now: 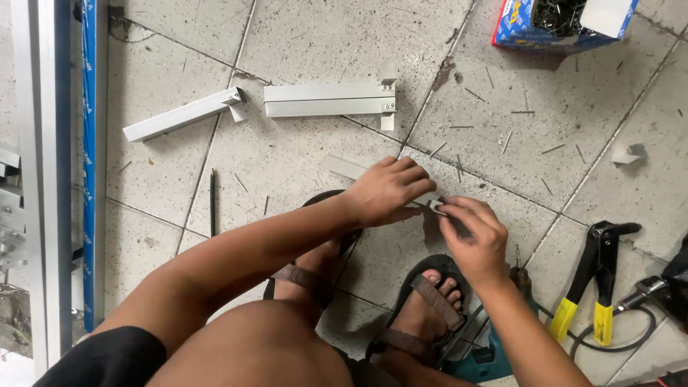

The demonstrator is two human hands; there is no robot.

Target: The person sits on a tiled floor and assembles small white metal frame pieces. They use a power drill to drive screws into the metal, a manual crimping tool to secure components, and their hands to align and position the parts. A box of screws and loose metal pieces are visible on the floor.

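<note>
My left hand (387, 190) presses down on a short white aluminium bar (344, 168) that lies on the tiled floor. Its fingers cover the bar's right end. My right hand (473, 233) meets it there, with finger and thumb pinched on a small rivet or metal piece (434, 206) at that end. Both hands are just in front of my sandalled feet (423, 304).
Two more aluminium bars (326, 99) (179, 115) lie further off. A blue box of rivets (559, 21) sits top right, and loose rivet pins are scattered around. A yellow-handled rivet gun (591, 283), a teal drill (484, 358) and its cable are at right. A long frame (50, 179) runs along the left.
</note>
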